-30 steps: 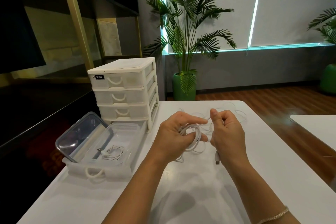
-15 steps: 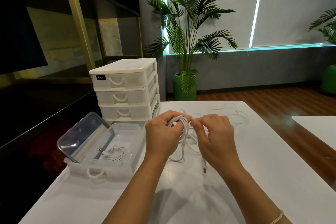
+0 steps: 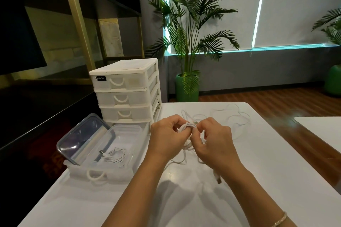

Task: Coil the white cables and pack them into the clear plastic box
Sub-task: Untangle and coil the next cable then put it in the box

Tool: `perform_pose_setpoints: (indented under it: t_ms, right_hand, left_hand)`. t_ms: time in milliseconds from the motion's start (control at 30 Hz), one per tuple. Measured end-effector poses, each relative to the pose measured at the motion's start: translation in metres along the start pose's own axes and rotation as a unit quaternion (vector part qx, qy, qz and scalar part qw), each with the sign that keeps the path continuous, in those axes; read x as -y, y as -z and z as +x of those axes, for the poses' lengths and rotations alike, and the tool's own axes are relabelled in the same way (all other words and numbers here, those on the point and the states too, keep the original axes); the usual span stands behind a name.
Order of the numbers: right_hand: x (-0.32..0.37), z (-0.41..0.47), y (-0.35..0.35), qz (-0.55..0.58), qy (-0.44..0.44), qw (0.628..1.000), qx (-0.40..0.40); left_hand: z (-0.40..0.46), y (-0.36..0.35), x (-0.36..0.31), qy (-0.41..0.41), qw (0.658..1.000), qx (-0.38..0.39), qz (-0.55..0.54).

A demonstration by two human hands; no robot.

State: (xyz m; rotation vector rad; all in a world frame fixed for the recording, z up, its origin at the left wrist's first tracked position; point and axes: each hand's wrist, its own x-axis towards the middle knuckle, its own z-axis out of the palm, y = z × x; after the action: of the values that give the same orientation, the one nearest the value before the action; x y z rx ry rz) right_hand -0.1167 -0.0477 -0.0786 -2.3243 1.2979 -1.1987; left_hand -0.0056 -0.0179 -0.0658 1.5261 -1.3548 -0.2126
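Scanning from nine o'clock, I see the clear plastic box (image 3: pixel 127 145) on the white table (image 3: pixel 258 180), its transparent lid (image 3: pixel 83 136) propped open along its left edge. One coiled white cable (image 3: pixel 115 156) already lies inside it, with a dark plug end at its left. Just beyond the box, at about eleven o'clock, stands a white three-drawer plastic organiser (image 3: pixel 127 92) with a small black label on the top drawer.

At the centre, my left hand (image 3: pixel 167 141) grips a bundle of white cable loops (image 3: pixel 188 128), fingers curled around it. My right hand (image 3: pixel 215 141), touching the same bundle from the three o'clock side, pinches the cable between thumb and fingertips. Slack strands hang below both hands onto the table, and a blurred connector end (image 3: pixel 218 178) dangles near my right wrist at five o'clock.

Further out, at one o'clock, more loose white cable (image 3: pixel 238 120) sprawls uncoiled on the tabletop. A thin gold bracelet (image 3: pixel 280 220) sits on my right wrist. Beyond the table, a potted palm in a green pot (image 3: pixel 186 88) stands at twelve o'clock.
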Motion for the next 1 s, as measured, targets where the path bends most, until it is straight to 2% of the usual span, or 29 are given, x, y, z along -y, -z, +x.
perform_pose_setpoints:
  t_ms: [200, 300, 433, 567, 700, 833, 1000]
  right_hand:
    - [-0.004, 0.003, 0.004, -0.028, -0.006, 1.0, 0.0]
    - [-0.009, 0.005, 0.005, 0.0, -0.001, 1.0, -0.002]
    - [-0.008, 0.004, 0.007, 0.071, 0.004, 0.996, -0.045]
    - [-0.005, 0.003, 0.01, 0.126, 0.0, 0.99, -0.067]
    - [-0.004, 0.001, 0.008, 0.152, -0.003, 0.988, -0.024]
    - [-0.002, 0.002, 0.007, 0.171, -0.024, 0.985, 0.003]
    - [-0.003, 0.006, 0.013, 0.319, -0.155, 0.934, 0.028]
  left_hand:
    - [0.003, 0.011, 0.0, 0.066, 0.985, 0.121, -0.108]
    - [0.004, 0.012, 0.0, 0.105, 0.965, 0.147, -0.189]
    - [0.004, 0.009, -0.001, 0.152, 0.926, 0.157, -0.307]
    - [0.005, 0.003, -0.003, 0.191, 0.892, 0.132, -0.388]
    - [0.006, 0.001, -0.002, 0.213, 0.862, 0.111, -0.445]
    - [0.005, 0.0, -0.001, 0.198, 0.871, 0.101, -0.439]
    - [0.004, 0.001, 0.003, 0.142, 0.951, 0.065, -0.268]
